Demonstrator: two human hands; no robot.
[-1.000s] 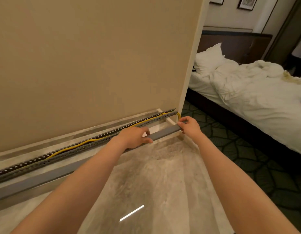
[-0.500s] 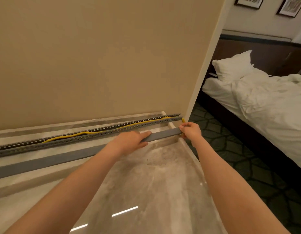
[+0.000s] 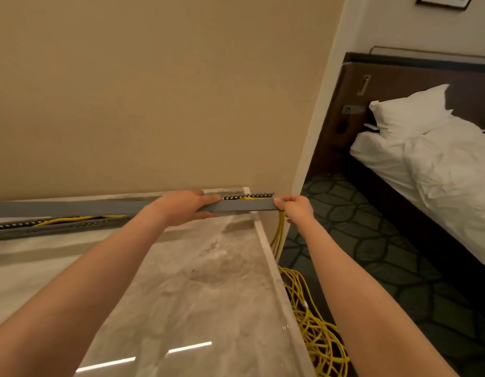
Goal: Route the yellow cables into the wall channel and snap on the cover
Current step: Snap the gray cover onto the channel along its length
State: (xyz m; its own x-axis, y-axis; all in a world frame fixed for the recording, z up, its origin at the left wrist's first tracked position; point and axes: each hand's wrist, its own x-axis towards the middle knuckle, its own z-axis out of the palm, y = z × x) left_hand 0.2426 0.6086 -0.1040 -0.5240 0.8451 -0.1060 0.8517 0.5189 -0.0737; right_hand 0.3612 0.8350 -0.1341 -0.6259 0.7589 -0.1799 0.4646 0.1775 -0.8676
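Yellow cables (image 3: 80,219) lie inside the channel (image 3: 72,227), a long grey rail with toothed edges. It runs along the foot of the wall (image 3: 154,91), at the back of the marble counter (image 3: 195,281). In the left part of the channel the cables are plainly visible. The cover (image 3: 72,206), a flat grey bar, is not seated on the channel. On the left it appears just above the channel, on the wall side. Toward the right it crosses in front of the channel, so the channel's right end shows behind the cover's upper edge. Whether the cover touches the channel anywhere, I cannot tell.

The left hand (image 3: 181,205) grips the cover over the right part of the channel, with the fingers curled over the top edge and the thumb under it. The right hand (image 3: 293,206) pinches the right end of the cover, just past the channel's right end, with the fingers bent closed on it.

From the channel's right end the cables hang down the side of the counter and end in a loose heap (image 3: 317,336) on the patterned carpet (image 3: 372,240). Well to the right of the channel stands a bed (image 3: 440,186) with white sheets and a pillow (image 3: 410,110).
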